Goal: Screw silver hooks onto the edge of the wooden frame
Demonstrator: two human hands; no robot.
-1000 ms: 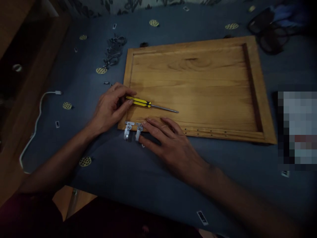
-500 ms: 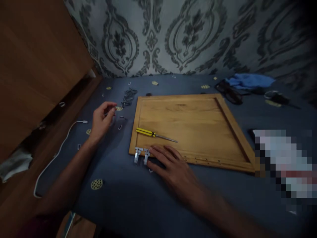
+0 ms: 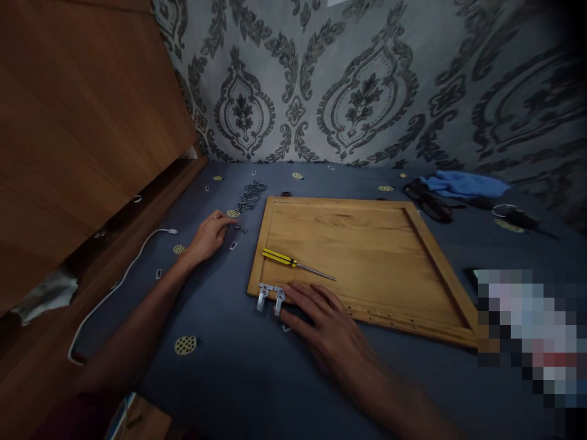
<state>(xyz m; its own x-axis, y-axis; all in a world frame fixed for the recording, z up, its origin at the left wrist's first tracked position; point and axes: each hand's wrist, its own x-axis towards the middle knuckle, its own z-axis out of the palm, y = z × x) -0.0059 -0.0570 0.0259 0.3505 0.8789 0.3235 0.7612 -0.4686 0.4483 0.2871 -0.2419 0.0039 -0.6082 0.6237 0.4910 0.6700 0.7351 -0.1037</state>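
My left hand (image 3: 211, 236) reaches over the cloth left of the wooden panel, thumb and forefinger pinched together. Small screws (image 3: 241, 230) lie right at those fingertips; whether one is between them I cannot make out. Just beyond is a heap of small dark metal hardware (image 3: 251, 194). My right hand (image 3: 328, 318) rests with fingers spread on the near edge of the framed wooden panel (image 3: 367, 244). Its forefinger and thumb lie beside two silver metal hinges (image 3: 271, 296) at the panel's near left corner. A yellow-handled screwdriver (image 3: 298, 264) lies on the panel above them.
A wooden cabinet (image 3: 92, 104) stands along the left, with a white cable (image 3: 123, 275) near it. Sunglasses (image 3: 428, 201), a blue cloth (image 3: 465, 183) and a dark object with a ring (image 3: 518, 220) lie at the back right. A blurred-out item (image 3: 532, 330) is at right.
My left hand has turned palm downward and its fingertips have come down to the screws on the cloth. My right hand stays beside the hinges. The view has tilted up slightly.
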